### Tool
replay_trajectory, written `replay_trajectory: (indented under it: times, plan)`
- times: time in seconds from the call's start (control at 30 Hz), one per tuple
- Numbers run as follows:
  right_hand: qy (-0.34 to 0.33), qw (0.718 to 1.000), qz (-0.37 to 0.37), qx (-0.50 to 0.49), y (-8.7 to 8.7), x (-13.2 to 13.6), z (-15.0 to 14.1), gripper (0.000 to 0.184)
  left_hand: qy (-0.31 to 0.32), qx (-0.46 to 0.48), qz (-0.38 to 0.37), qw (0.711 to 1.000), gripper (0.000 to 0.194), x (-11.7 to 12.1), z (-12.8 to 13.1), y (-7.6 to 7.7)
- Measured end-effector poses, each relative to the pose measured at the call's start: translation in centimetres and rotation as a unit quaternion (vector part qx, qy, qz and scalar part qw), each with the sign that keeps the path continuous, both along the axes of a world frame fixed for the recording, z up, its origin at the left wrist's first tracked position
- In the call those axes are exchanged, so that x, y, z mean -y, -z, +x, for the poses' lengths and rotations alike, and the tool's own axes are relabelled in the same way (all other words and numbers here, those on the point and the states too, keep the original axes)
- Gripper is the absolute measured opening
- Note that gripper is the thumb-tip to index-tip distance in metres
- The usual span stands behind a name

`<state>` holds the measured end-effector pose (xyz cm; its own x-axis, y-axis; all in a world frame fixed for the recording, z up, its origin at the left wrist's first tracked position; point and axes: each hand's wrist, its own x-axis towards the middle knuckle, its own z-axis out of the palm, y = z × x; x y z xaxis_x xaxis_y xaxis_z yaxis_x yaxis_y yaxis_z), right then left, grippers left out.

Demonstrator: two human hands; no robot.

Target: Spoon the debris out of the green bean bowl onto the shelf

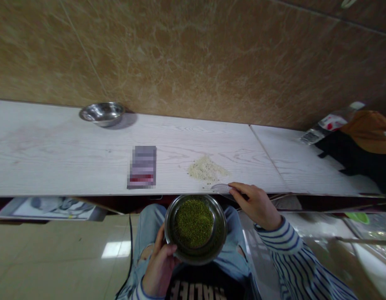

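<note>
My left hand grips the rim of a steel bowl over my lap, just below the counter edge. Small green beans, which look like mung beans, lie in it. Pinched between the thumb and fingers of my right hand is a thin, clear plastic piece with a curved edge, low over the counter's front edge. Just beyond it a loose pile of pale grains is heaped on the counter, with a few dark or green specks around its near side.
A second steel bowl stands by the wall at the back left. A phone-like flat object, blurred out, lies left of the pile. At the right are a plastic bottle, a brown cap and black cloth. An open drawer juts out below left.
</note>
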<state>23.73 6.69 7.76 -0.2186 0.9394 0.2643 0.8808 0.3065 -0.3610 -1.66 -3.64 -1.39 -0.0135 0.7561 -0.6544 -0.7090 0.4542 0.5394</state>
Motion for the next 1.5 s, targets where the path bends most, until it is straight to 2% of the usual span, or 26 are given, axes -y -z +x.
replay_trajectory:
  times: [0.23, 0.57, 0.8, 1.13, 1.5]
  plan:
    - [-0.007, 1.000, -0.004, -0.005, 0.2, -0.2, 0.0, 0.026, 0.005, 0.002, 0.005, 1.000, 0.071, -0.1, 0.0, -0.2]
    - [0.023, 1.000, -0.004, 0.000, 0.4, 0.4, 0.4, 0.025, 0.011, 0.001, 0.000, 1.000, 0.068, -1.5, 1.4, -1.6]
    - [0.005, 1.000, -0.016, -0.007, 0.2, 1.3, -0.5, 0.025, 0.007, 0.010, 0.010, 1.000, 0.069, -1.6, 1.6, -1.6]
    - [0.024, 0.999, -0.029, -0.034, 0.0, 0.3, -2.3, 0.026, 0.011, 0.007, 0.007, 1.000, 0.077, -1.6, 1.4, -1.8]
    - [0.082, 0.995, 0.001, -0.057, 0.6, -0.4, 0.3, 0.027, 0.016, -0.005, 0.004, 1.000, 0.065, -1.6, 1.3, -1.8]
